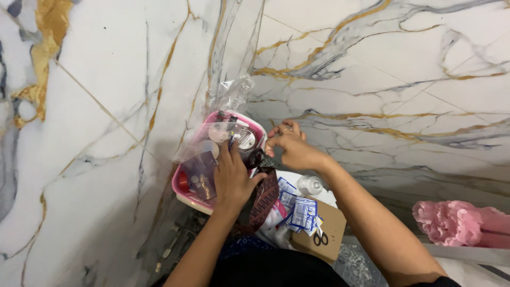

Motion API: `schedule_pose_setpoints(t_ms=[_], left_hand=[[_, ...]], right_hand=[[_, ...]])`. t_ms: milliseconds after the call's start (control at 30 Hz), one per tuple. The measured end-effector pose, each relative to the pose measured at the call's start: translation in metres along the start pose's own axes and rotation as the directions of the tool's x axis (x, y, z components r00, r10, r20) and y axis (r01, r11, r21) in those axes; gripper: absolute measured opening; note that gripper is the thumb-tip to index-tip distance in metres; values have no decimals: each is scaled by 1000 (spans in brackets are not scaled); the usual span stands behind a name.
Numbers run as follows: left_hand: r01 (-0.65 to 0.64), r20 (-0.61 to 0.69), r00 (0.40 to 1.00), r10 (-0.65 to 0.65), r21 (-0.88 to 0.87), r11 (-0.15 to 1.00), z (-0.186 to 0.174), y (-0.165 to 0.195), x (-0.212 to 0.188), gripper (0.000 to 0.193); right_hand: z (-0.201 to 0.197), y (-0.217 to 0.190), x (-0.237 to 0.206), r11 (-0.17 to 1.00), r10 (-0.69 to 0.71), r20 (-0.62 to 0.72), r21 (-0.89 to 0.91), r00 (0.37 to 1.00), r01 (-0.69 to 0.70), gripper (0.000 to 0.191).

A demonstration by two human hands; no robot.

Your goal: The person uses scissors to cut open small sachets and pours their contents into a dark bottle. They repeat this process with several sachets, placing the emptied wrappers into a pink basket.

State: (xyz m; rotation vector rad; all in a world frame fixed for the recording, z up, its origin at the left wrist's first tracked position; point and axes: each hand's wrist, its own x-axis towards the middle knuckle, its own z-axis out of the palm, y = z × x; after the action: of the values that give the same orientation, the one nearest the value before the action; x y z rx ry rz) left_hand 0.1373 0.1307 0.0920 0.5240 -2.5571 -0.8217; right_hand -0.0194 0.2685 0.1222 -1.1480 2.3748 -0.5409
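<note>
Pressing down flat with open fingers, the left hand point(232, 178) rests on the things in the pink tray point(183, 192). The right hand point(291, 149), just beside it, pinches closed on something small (I cannot tell what). Blue sachets point(302, 211) below the hands lie outside; sorting seems partly done.

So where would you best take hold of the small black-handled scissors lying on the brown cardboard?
Probably by the two handle loops. The scissors lie flat on the cardboard, loops toward the person and blades pointing away under the blue-and-white packets. Coming from the near side with the right hand looks clearest, since the loops lie uncovered.
</note>
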Motion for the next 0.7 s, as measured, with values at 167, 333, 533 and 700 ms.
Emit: schedule_pose_setpoints(t_ms=[167,333,533,700], left_hand=[[-16,66,998,14,28,999,17,-9,10,82],[14,123,992,-21,64,998,25,-9,14,65],[17,147,989,-27,67,998,26,-6,16,63],[-31,159,987,14,104,994,31,-4,13,64]], right_hand=[[-4,-29,-10,948,-161,-144,-297,976,112,23],[0,-46,-13,851,-223,-169,-513,960,108,13],[15,-41,-10,612,-475,-328,-790,817,39,19],[22,-38,-4,447,-541,-337,-891,771,-76,18]])
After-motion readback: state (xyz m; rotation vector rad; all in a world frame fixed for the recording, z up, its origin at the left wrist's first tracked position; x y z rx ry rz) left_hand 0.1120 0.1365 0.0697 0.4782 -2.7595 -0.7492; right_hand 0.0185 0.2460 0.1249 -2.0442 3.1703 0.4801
